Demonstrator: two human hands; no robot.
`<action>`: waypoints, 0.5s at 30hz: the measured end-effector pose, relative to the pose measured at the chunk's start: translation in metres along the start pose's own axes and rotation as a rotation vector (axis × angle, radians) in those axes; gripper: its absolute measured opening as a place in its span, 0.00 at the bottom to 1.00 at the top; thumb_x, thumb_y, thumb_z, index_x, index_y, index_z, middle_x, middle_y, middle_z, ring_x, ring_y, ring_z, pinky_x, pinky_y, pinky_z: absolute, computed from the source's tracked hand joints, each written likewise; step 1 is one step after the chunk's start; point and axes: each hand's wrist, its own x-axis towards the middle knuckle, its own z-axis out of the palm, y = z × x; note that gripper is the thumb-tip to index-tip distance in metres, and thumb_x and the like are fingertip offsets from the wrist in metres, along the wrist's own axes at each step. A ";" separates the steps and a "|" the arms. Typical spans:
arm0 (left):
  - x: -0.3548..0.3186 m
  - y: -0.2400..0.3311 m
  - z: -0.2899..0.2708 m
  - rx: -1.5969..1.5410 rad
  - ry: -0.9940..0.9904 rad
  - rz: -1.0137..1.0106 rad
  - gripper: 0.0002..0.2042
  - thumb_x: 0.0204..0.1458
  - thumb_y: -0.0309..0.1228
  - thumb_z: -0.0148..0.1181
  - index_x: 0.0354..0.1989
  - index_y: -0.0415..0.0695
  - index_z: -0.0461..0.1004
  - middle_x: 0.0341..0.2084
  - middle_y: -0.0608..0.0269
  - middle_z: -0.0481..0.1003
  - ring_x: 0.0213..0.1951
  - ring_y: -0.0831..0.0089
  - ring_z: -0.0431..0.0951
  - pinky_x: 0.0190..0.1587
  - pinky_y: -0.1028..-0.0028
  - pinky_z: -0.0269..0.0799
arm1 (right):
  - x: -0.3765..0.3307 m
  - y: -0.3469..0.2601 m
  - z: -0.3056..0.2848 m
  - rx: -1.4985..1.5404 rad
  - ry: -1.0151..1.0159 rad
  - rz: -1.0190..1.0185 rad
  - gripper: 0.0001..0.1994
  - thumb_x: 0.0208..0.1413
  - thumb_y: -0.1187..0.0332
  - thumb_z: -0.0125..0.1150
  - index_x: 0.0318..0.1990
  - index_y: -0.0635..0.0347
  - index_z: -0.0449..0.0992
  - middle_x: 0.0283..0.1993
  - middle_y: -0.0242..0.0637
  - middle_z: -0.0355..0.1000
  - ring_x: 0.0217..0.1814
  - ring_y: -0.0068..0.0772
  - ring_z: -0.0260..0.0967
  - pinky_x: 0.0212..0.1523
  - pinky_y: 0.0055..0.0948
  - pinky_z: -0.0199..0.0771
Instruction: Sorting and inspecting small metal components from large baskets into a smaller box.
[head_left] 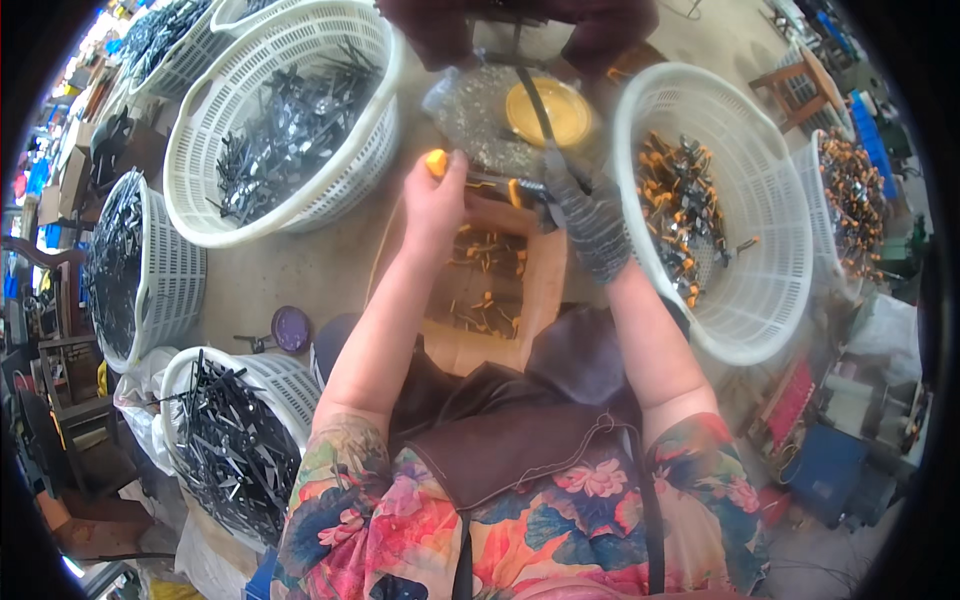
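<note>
My bare left hand (436, 200) is closed, with a small orange-yellow piece (436, 162) showing between thumb and fingers. To its right my right hand (588, 218), in a grey knitted glove, has bent, blurred fingers around something dark that I cannot make out. A black bar (535, 108) runs down to the glove's fingertips. Between the hands is a dark metal part with an orange piece (515, 193) on it. Below them a tan box (547, 270) holds several black-and-orange pieces (487, 315).
A large white basket (385, 110) of dark metal pieces stands at the far left; another white basket (780, 250), with orange-and-black pieces, is at the right. More baskets of dark parts (235, 430) line the left. Beyond the box lies a yellow dish (560, 112). Another person's dark-clothed legs (610, 35) show at the top.
</note>
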 end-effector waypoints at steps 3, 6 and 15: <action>-0.001 0.013 0.002 -0.062 -0.011 0.009 0.08 0.57 0.33 0.54 0.31 0.41 0.69 0.20 0.69 0.69 0.16 0.84 0.67 0.16 0.84 0.60 | 0.009 -0.007 -0.013 0.066 0.050 -0.007 0.21 0.54 0.59 0.62 0.51 0.63 0.71 0.33 0.30 0.73 0.30 0.15 0.68 0.30 0.14 0.68; -0.001 0.022 -0.002 -0.108 0.027 0.052 0.08 0.57 0.32 0.55 0.33 0.40 0.70 0.20 0.69 0.69 0.16 0.84 0.67 0.17 0.84 0.60 | 0.012 -0.002 -0.025 0.043 0.153 -0.053 0.18 0.56 0.71 0.58 0.53 0.67 0.68 0.30 0.28 0.70 0.26 0.13 0.63 0.28 0.15 0.67; -0.022 0.023 0.008 -0.056 -0.093 0.143 0.11 0.57 0.35 0.54 0.41 0.40 0.67 0.19 0.70 0.69 0.18 0.84 0.66 0.21 0.84 0.61 | 0.013 0.006 -0.022 -1.004 0.205 -0.383 0.23 0.48 0.63 0.63 0.52 0.58 0.69 0.36 0.50 0.74 0.37 0.49 0.72 0.41 0.39 0.71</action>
